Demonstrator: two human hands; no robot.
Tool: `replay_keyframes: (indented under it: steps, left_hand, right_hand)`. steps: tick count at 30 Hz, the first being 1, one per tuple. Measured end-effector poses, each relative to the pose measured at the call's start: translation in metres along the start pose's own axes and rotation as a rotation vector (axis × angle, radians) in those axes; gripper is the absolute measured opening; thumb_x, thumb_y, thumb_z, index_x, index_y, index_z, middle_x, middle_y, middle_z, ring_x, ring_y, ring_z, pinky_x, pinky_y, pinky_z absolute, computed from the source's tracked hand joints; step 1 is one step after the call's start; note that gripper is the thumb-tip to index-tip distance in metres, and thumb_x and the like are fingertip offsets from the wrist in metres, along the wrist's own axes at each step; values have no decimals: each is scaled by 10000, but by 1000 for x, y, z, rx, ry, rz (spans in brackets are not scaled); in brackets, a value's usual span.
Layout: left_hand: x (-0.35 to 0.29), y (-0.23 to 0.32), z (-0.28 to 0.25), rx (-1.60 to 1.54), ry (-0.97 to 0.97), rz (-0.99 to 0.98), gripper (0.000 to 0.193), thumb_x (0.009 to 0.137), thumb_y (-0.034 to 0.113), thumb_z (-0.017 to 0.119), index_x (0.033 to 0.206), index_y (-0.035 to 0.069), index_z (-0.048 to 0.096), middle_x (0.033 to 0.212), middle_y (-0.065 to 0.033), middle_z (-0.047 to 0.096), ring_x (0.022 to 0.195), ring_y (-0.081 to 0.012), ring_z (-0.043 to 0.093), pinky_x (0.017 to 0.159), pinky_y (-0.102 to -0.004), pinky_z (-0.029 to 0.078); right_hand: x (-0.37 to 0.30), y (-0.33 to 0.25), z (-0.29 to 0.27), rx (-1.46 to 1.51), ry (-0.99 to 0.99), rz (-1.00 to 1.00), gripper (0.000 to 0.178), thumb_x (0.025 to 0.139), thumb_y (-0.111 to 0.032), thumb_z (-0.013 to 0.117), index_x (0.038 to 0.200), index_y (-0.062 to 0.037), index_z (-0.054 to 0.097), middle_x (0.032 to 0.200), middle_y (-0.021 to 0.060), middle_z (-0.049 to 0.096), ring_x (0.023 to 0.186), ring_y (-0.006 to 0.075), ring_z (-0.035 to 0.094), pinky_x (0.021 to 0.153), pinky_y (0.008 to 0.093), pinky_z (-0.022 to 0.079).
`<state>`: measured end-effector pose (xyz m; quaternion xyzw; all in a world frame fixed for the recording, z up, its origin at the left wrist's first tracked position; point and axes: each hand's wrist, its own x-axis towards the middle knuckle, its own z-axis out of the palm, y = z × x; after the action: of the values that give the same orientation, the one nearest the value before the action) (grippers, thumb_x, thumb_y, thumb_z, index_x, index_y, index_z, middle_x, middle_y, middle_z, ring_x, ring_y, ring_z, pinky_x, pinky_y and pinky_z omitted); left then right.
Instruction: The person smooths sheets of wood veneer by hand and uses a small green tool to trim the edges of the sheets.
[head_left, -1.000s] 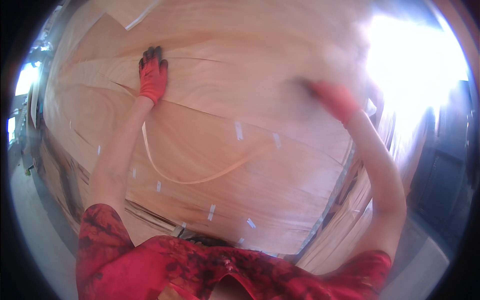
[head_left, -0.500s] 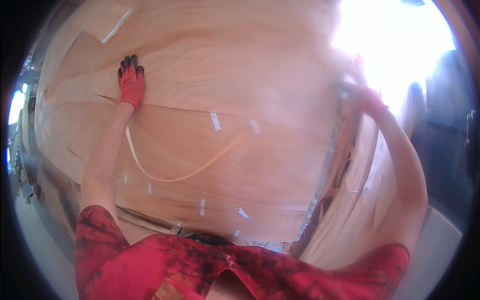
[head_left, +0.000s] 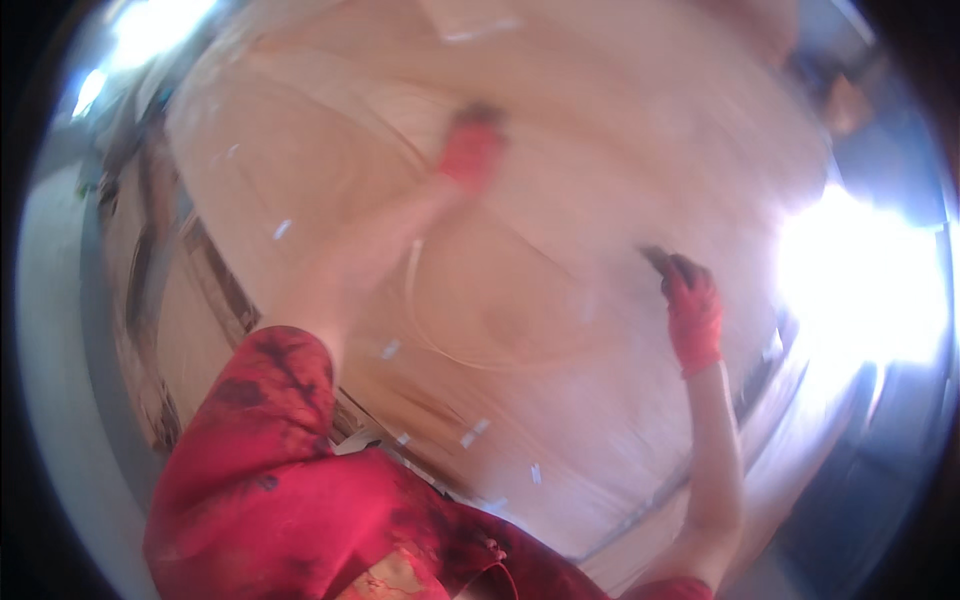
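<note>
A broad stack of thin, tan wood veneer sheets (head_left: 600,170) spreads in front of me. My left hand (head_left: 473,155), in a red glove with dark fingertips, is over the upper middle of the top sheet; motion smears its fingers, and whether it touches the sheet is unclear. My right hand (head_left: 693,312), gloved alike, is closed above the right part of the sheet. A narrow dark tool (head_left: 652,257) sticks out of it to the upper left, too blurred to name its kind. Between the hands, a thin curved veneer strip (head_left: 438,350) lies on the sheet.
Short white tape pieces (head_left: 282,229) dot the veneer. A pale rectangular patch (head_left: 475,22) lies at the far edge. Ragged wood layers (head_left: 150,290) show along the left side. Strong light (head_left: 865,275) glares at the right, beside dark blue surfaces (head_left: 850,480).
My view has turned, so the sheets appear rotated. My right hand has come in from the right edge to above the sheet. The left hand has shifted and is now blurred.
</note>
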<state>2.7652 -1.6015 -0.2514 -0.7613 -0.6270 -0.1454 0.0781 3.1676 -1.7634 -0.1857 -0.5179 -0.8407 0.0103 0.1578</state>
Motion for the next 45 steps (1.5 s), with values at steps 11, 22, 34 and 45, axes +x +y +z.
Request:
replay_keyframes:
  steps: [11, 22, 34, 45]
  left_hand:
    - [2, -69, -105, -384, -149, 3, 548, 901, 304, 599, 1356, 13, 505, 1423, -247, 461, 1330, -404, 423, 1139, -501, 292]
    - [11, -521, -96, 29, 34, -1107, 656, 857, 561, 540, 1480, 388, 432, 1463, -285, 421, 1397, -495, 292, 1116, -582, 256]
    - [49, -663, -55, -711, 362, -971, 573, 838, 198, 662, 1400, 159, 554, 1420, -116, 540, 1177, -277, 590, 884, -358, 486]
    - [88, -530, -218, -1284, 698, -246, 488, 924, 36, 589, 1396, 122, 500, 1300, -75, 548, 1141, -202, 554, 965, -388, 448]
  right_hand:
    - [46, -135, 50, -120, 8, 140, 456, 912, -151, 627, 1358, -224, 571, 1406, 87, 526, 1331, 331, 449, 1098, 500, 323]
    - [81, -165, 68, -145, -56, 125, 403, 926, -72, 577, 1321, -151, 589, 1399, 114, 533, 1293, 370, 471, 1071, 513, 356]
    - [107, -165, 92, -75, -50, 110, 418, 922, -44, 556, 1333, -118, 566, 1405, 127, 524, 1306, 378, 461, 1081, 513, 342]
    - [82, -158, 65, -129, -23, 161, 456, 879, -88, 614, 1330, -152, 589, 1398, 116, 535, 1307, 358, 465, 1099, 507, 332]
